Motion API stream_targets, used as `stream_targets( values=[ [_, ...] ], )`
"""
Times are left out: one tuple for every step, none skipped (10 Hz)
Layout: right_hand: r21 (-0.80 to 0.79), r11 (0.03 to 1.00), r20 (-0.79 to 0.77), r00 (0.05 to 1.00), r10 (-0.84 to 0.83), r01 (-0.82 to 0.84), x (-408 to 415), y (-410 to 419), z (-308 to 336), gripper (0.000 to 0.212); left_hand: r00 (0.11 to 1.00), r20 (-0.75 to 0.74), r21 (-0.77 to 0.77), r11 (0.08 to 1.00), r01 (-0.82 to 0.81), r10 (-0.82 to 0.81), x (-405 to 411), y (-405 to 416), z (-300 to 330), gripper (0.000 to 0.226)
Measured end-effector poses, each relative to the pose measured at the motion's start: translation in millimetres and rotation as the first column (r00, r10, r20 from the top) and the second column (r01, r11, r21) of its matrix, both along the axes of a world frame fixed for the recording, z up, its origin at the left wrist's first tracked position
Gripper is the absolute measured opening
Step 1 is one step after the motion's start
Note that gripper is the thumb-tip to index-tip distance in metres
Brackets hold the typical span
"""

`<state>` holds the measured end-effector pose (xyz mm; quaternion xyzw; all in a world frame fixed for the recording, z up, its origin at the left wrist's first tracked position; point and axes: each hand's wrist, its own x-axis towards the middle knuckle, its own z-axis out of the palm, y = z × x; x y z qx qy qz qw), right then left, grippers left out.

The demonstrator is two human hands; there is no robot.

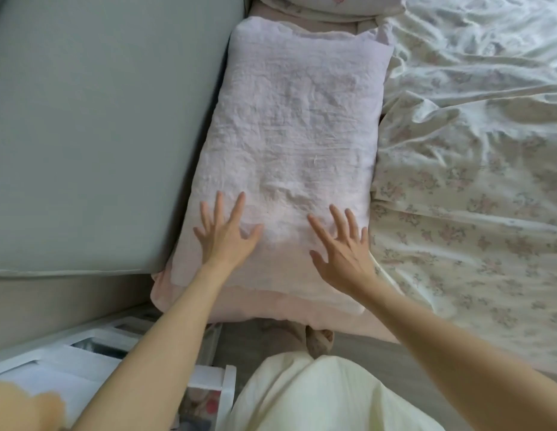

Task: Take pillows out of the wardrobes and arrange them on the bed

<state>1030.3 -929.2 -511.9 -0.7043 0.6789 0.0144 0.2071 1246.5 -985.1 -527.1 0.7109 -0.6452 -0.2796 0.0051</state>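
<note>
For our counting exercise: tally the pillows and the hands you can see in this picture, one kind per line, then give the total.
Pillows: 2, the large pale pink pillow and a second pillow partly in view at the top edge.
Hands: 2, the left hand and the right hand, both spread open on the large pillow.
Total: 4

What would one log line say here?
left hand: flat, open | right hand: flat, open | pillow: on bed

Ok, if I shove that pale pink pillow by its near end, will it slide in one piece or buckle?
The pillow will probably buckle first: its cover is wrinkled and loose. It looks soft and light. The left hand and right hand, spread flat, suit pressing.
</note>
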Motion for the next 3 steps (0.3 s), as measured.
stream_targets(
  values=[
    [0.198, 0.979, 0.002, 0.999, 0.050, -0.050, -2, -7, -17, 0.073, 0.998, 0.028, 0.216, 0.975, 0.048, -0.055, -19, -3, -14, 0.086],
    [0.311, 0.950, 0.060, 0.998, -0.025, 0.005, -15, 20, -17, 0.080, 0.995, 0.052, 0.308, 0.949, 0.063, -0.083, -15, 0, -15, 0.096],
    [0.397, 0.910, 0.151, 0.970, -0.189, 0.115, -30, 28, 8, 0.074, 0.994, 0.057, 0.347, 0.936, 0.067, -0.092, -12, 2, -7, 0.102]
  ],
)
